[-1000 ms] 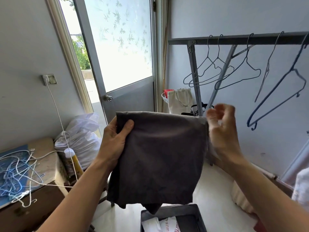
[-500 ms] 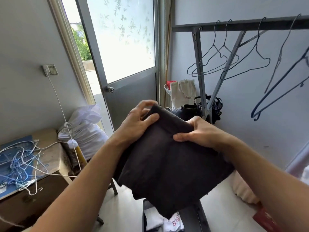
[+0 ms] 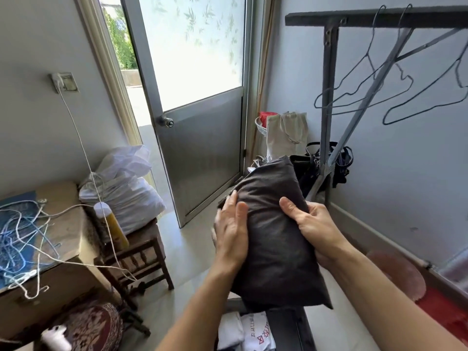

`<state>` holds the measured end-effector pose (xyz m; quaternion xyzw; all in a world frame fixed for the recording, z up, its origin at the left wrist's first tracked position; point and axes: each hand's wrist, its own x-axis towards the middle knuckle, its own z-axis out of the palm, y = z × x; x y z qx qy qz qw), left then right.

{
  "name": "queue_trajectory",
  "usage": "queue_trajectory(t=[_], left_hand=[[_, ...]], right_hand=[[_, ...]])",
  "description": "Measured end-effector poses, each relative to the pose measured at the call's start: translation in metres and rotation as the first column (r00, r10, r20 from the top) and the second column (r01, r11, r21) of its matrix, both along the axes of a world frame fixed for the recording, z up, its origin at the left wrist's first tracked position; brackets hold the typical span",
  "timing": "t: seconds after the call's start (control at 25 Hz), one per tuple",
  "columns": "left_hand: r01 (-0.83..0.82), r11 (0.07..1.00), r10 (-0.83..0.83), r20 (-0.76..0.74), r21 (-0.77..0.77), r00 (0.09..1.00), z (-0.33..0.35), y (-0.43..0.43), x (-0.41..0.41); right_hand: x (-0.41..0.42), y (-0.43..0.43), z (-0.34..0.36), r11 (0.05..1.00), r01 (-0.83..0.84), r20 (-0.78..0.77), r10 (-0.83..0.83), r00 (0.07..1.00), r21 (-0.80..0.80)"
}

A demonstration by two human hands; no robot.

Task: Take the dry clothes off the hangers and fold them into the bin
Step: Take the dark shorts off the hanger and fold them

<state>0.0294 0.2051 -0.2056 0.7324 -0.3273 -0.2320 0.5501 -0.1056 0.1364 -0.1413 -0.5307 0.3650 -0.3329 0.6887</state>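
Step in hand: folding, at its last stage. The dark garment [image 3: 273,236] is off its hanger and doubled into a narrow, thick bundle. It is held in the air at the centre of view, its long axis running from 12 to 6 o'clock.

Location: the bundle's lower end hangs directly above the bin [image 3: 288,328], which sits at 6 o'clock and already holds folded white clothes [image 3: 253,333].

Grip: the left hand [image 3: 231,231] lies flat against the bundle's 9 o'clock side, fingers straight and pressing, nothing clasped. The right hand [image 3: 316,231] clasps the 3 o'clock edge, thumb on top and fingers curled round beneath.

Next move, in the inspector's judgement: lower the bundle into the bin beside the white pieces, keeping both sides pressed so the fold does not spring open.

Wire hangers [image 3: 407,79] at 1 o'clock hang bare on the rail [image 3: 379,16].
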Motion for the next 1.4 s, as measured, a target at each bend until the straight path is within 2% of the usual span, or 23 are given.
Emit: queue_trajectory(t=[0.04, 0.08, 0.12, 0.2, 0.24, 0.28, 0.32, 0.44, 0.48, 0.68, 0.8, 0.92, 1.28, 1.4], left_hand=[[-0.021, 1.0, 0.014, -0.292, -0.023, 0.956, -0.002, -0.004, 0.01], [-0.017, 0.999, -0.011, -0.546, -0.047, 0.837, -0.004, -0.006, 0.021], [0.006, 0.998, -0.047, -0.72, -0.059, 0.692, -0.003, -0.005, 0.029], [0.094, 0.988, -0.153, -0.874, -0.124, 0.461, -0.01, -0.008, 0.048], [0.09, 0.987, -0.156, -0.902, -0.131, 0.403, -0.014, -0.01, 0.056], [0.067, 0.991, -0.134, -0.912, -0.117, 0.388, -0.02, -0.013, 0.063], [0.008, 0.996, -0.08, -0.908, -0.085, 0.411, -0.034, -0.021, 0.074], [-0.11, 0.992, 0.11, -0.804, 0.056, 0.585, -0.064, -0.044, 0.103], [-0.115, 0.99, 0.131, -0.789, 0.077, 0.6, -0.073, -0.051, 0.11], [-0.095, 0.977, 0.212, -0.802, 0.192, 0.559, -0.14, -0.094, 0.135], [-0.105, 0.961, 0.271, -0.806, 0.255, 0.526, -0.203, -0.124, 0.143], [-0.114, 0.944, 0.323, -0.784, 0.311, 0.53, -0.275, -0.145, 0.146], [-0.065, 0.85, 0.489, -0.739, 0.522, 0.464, -0.531, -0.114, 0.066], [-0.052, 0.786, 0.558, -0.67, 0.617, 0.49, -0.608, -0.099, 0.038]], right_hand=[[0.006, -0.003, -0.003, 0.999, -0.01, 0.031, 0.009, 0.999, 0.04], [0.014, -0.008, -0.007, 0.996, -0.027, 0.056, 0.023, 0.998, 0.081], [0.021, -0.013, -0.012, 0.991, -0.046, 0.071, 0.038, 0.997, 0.122], [0.035, -0.024, -0.024, 0.974, -0.079, 0.073, 0.065, 0.995, 0.21], [0.042, -0.03, -0.033, 0.962, -0.082, 0.067, 0.067, 0.996, 0.262], [0.048, -0.036, -0.044, 0.947, -0.077, 0.062, 0.061, 0.996, 0.313], [0.054, -0.044, -0.056, 0.932, -0.067, 0.056, 0.05, 0.997, 0.355], [0.07, -0.067, -0.096, 0.902, -0.052, 0.062, 0.028, 0.998, 0.429], [0.076, -0.075, -0.109, 0.9, -0.047, 0.064, 0.022, 0.998, 0.434], [0.107, -0.128, -0.189, 0.892, 0.026, -0.019, -0.019, 1.0, 0.452], [0.116, -0.157, -0.251, 0.878, 0.035, -0.055, -0.01, 0.998, 0.478], [0.116, -0.173, -0.322, 0.865, 0.024, -0.101, 0.03, 0.994, 0.501], [0.03, -0.145, -0.567, 0.77, 0.17, -0.331, 0.056, 0.942, 0.615], [0.002, -0.131, -0.637, 0.737, 0.193, -0.37, 0.083, 0.925, 0.648]])
